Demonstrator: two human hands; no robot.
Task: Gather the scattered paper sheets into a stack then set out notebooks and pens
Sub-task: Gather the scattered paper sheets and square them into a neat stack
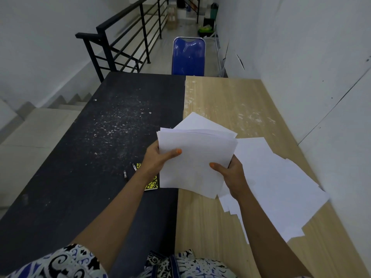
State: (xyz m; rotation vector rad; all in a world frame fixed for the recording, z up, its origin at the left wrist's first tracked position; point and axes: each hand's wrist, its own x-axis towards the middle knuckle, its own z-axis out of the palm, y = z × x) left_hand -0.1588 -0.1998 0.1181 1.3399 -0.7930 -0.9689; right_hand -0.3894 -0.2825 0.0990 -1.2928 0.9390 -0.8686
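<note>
Nearest the camera, two bare forearms are reaching out from two patterned sleeves (60,261) over the counter (230,227), which is showing two surfaces side by side, a dark one on the left and a pale wood-grain one on the right. The left hand (158,159) is pinching the left edge of a held bundle of sheets (194,157), thumb lying on top, so its grip is grasping paper; the right hand (232,175) is clamping the bundle's near right edge the same way, thumb on top. The bundle is hanging just above the seam between the two surfaces, its long axis running from near to far and leaning a little to the right, with the far corners fanning out unevenly; how many sheets it contains cannot be counted. To the right, a loose spread of sheets (281,189) is lying flat on the pale surface, overlapping, its long axis running diagonally from the far left to the near right; the number there is also unclear. Left of the left wrist, one yellow-and-black notebook (151,184) is lying on the dark surface, partly hidden by the arm, with two pens (124,174) just beside it. Beyond the counter's far edge one blue chair (188,57) is standing, and one black railing (124,37) is running along the stairwell at left.
</note>
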